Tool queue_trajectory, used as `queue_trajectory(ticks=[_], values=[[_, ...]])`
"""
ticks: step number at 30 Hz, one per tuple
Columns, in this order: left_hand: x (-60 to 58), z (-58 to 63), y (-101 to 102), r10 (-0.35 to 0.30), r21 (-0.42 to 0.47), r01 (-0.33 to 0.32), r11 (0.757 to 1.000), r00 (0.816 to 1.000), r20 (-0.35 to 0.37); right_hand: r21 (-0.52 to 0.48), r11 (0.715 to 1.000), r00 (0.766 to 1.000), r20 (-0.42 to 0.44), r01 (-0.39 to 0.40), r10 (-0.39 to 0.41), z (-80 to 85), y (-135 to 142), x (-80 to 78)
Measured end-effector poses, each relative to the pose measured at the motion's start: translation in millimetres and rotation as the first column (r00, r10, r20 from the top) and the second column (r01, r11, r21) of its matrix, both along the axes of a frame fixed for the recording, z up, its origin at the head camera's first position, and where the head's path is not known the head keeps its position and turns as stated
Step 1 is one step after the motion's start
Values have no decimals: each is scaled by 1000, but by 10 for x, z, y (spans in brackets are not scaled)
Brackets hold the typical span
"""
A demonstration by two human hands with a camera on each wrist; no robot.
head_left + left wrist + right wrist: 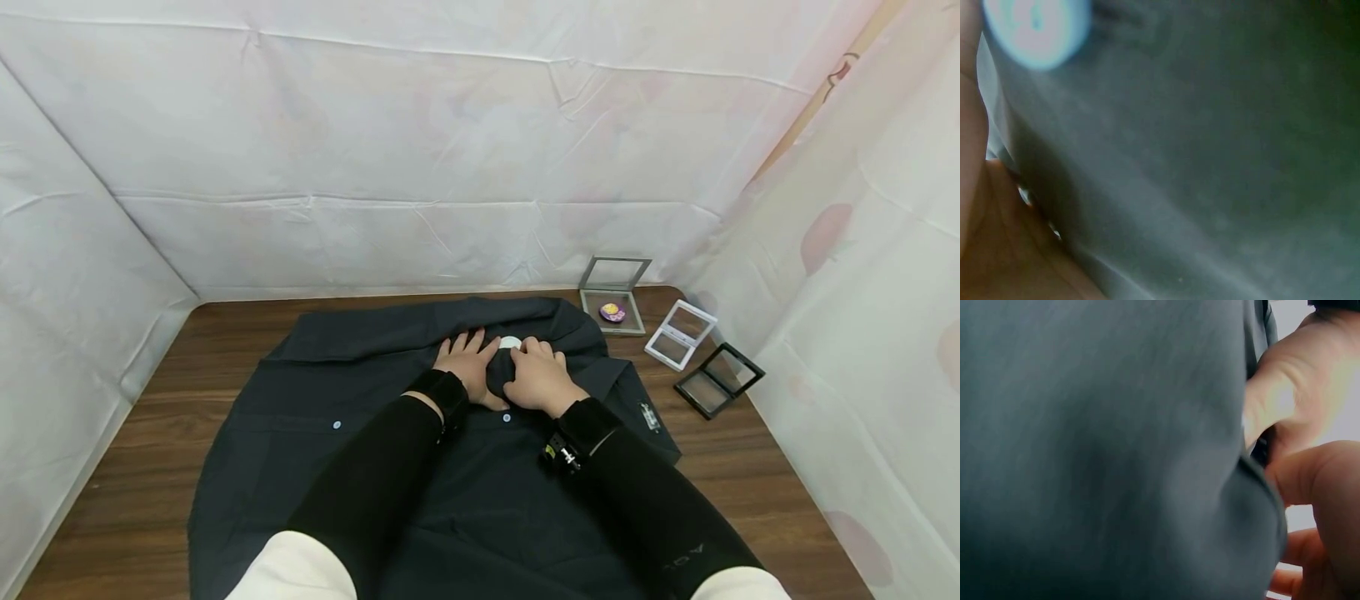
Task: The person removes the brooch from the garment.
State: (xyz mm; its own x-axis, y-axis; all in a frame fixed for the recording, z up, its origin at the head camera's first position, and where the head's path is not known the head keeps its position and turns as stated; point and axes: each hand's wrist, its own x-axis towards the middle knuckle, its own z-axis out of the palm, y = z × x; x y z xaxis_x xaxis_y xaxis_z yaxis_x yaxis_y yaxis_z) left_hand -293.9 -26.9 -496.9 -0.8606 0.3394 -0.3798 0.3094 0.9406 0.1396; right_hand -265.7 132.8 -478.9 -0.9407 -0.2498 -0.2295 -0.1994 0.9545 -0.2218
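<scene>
A dark, button-up garment (315, 492) with pale buttons lies spread across the table. Both hands are on it near its far edge, either side of a rounded dark flap (498, 373) with a white patch (510, 342) just beyond. My left hand (467, 371) lies with fingers spread on the cloth, its thumb stretched below the flap. My right hand (542, 379) touches the flap's right side, fingers bent and thumb toward the left; whether it pinches cloth I cannot tell. A blurred button (1038, 28) and cloth fill the left wrist view. Both hands border the cloth (1104, 450) in the right wrist view.
At the right stand three opened hinged frames: a grey one (637, 321) holding a purple and yellow item (612, 312), a white one (682, 332) and a black one (718, 379). A small clear item (649, 417) lies on the garment. White curtains (420, 158) surround the wooden table (97, 533).
</scene>
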Motion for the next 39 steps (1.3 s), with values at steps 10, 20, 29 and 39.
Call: queue_trajectory(ticks=[10, 20, 29, 39], values=[[-39, -40, 2, -2, 0, 2, 1000, 1000, -3, 56, 996, 997, -12, -75, 75, -5, 56, -27], [-43, -42, 26, -7, -21, 6, 1000, 1000, -20, 158, 978, 990, -15, -139, 143, 61, 47, -45], [-34, -101, 27, -10, -38, 9, 999, 1000, -21, 244, 955, 985, -11, -166, 174, -14, 32, -56], [-22, 22, 34, -17, -54, 17, 998, 1000, -16, 283, 945, 983, -34, -165, 181, -19, 56, -76]])
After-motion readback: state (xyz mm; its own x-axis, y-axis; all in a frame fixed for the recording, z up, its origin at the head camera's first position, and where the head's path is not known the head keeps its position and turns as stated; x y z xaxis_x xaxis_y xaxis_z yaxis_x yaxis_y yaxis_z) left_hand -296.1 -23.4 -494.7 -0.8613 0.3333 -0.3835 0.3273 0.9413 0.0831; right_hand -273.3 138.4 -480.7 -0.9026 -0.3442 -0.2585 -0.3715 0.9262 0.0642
